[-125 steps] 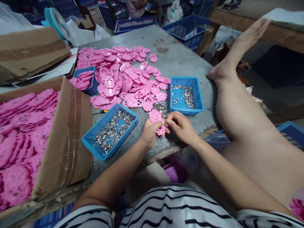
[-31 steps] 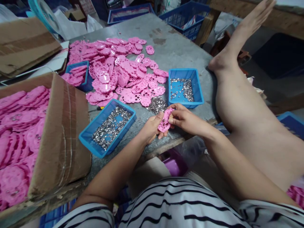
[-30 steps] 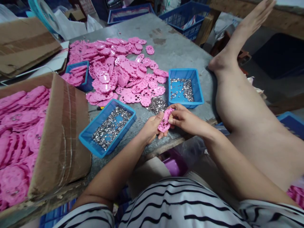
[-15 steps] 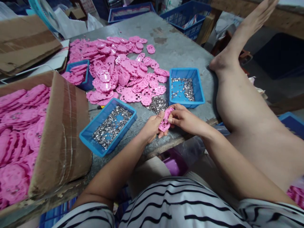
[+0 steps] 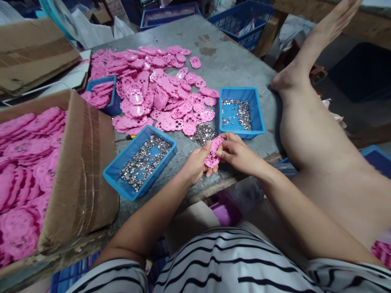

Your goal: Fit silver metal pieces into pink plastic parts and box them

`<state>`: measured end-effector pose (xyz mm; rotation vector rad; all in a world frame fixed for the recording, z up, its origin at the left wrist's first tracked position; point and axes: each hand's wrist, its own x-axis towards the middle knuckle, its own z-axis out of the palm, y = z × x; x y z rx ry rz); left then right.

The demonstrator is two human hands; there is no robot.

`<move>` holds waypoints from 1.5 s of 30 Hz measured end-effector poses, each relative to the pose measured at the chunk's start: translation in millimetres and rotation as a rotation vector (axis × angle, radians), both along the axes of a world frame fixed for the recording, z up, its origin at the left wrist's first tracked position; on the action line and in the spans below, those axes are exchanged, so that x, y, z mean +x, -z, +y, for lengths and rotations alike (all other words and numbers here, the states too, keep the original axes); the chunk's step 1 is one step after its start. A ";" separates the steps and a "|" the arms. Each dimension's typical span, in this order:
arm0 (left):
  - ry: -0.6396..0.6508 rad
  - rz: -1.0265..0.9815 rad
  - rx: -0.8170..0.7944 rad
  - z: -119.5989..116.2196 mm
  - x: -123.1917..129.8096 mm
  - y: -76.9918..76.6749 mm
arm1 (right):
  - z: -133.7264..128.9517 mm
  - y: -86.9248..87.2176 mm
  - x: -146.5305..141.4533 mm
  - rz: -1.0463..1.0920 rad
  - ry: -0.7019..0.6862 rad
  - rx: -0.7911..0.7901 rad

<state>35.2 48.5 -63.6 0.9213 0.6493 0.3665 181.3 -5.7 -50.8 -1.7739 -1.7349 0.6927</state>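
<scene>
Near the table's front edge, my left hand (image 5: 198,162) is closed round the lower left side of a pink plastic piece (image 5: 212,158). My right hand (image 5: 233,151) has its thumb and fingers pressed on the same piece from the right; any small part between them is too small to tell. Just behind my hands lies a loose heap of small silvery metal parts (image 5: 204,132). More of these parts are in a blue tray (image 5: 110,179) to the left and in a second blue tray (image 5: 259,122) to the right. A large pile of pink pieces (image 5: 161,91) covers the table behind.
A cardboard box (image 5: 82,171) full of pink pieces stands at the left, with a small blue bin (image 5: 115,99) of pieces behind it. Another person's bare arm (image 5: 317,122) rests at the table's right edge. Blue crates (image 5: 241,24) are beyond the far edge.
The whole view has shifted very slightly. Both hands stay on the pink piece, with only a tiny change in the fingers.
</scene>
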 end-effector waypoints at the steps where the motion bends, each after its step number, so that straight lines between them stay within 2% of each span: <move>1: -0.014 -0.010 -0.011 -0.1 0.2 0.2 | 0.0 0.8 -1.2 -0.007 0.016 0.014; 10: -0.060 -0.031 -0.090 1.0 1.2 -4.0 | -1.0 3.2 -7.4 0.015 0.087 0.116; 19: -0.108 -0.073 -0.150 -1.0 1.5 -6.3 | -1.6 -0.3 -8.1 0.049 0.115 0.126; 28: -0.137 -0.121 -0.219 -1.5 1.4 -7.1 | -3.0 1.2 -11.6 -0.099 0.138 0.276; 37: -0.175 -0.117 -0.224 -2.0 1.2 -6.3 | -4.1 0.6 -8.8 -0.045 0.116 0.263; 45: -0.184 -0.144 -0.214 -1.8 1.1 -5.9 | -3.7 4.5 -9.5 0.031 0.234 0.272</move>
